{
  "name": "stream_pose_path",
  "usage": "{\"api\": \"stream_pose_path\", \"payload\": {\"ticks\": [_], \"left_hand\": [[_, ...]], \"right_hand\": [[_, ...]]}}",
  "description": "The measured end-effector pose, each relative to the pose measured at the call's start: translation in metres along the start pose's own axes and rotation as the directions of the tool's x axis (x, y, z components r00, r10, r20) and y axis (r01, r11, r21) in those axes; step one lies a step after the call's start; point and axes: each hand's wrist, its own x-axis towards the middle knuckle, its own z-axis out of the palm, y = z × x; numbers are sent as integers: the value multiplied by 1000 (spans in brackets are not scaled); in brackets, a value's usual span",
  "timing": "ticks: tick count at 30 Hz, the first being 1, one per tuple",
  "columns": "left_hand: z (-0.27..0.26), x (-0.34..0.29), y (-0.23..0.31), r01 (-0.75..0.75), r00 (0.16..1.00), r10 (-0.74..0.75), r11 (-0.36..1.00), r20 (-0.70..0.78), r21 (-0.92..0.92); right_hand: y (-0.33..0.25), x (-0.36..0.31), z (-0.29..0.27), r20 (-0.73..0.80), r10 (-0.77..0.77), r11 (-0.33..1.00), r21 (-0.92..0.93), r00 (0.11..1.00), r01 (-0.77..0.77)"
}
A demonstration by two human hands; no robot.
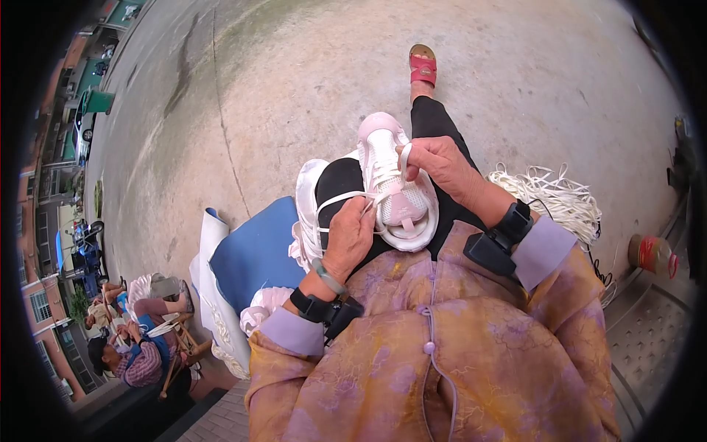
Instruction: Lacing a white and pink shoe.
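Note:
On my lap lies a pink and white sneaker [401,202], its toe pointing away from me and its heel toward me. White shoelace [384,169] crosses the tongue in several rows. My left hand [348,234] is at the left of the shoe's opening, fingers closed on a lace that loops out to the left over my knee. On the other side, my right hand [440,168] pinches a lace beside the upper eyelets, a loop of it standing up at the fingertips. Another pale shoe [309,188] is partly hidden behind my left knee.
A big heap of white laces [552,199] lies at my right, near a plastic jar [652,255] with a red band. Blue sheet material [254,247] and pink-white shoe parts [264,306] are at my left. Farther left a person [140,353] sits, hands on similar pale items.

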Motion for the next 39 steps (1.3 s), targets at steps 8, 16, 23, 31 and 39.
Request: {"api": "stream_pose_path", "payload": {"ticks": [8, 16, 23, 31, 39], "left_hand": [[-2, 0, 10, 8, 999, -12, 996, 36, 87], [-18, 4, 14, -150, 989, 127, 875, 81, 461], [-60, -10, 6, -173, 983, 165, 697, 80, 696], [-106, -54, -14, -65, 997, 67, 573, 32, 817], [-116, -104, -70, -7, 997, -58, 502, 42, 865]], "right_hand": [[2, 5, 2, -61, 22, 943, -330, 998, -41], [4, 8, -12, -41, 81, 963, -253, 996, -89], [10, 5, -17, -59, 47, 964, -258, 997, -60], [4, -3, 20, -9, -95, 731, -680, 995, 64], [11, -13, 20, -82, -394, 746, -610, 915, 267]]}}
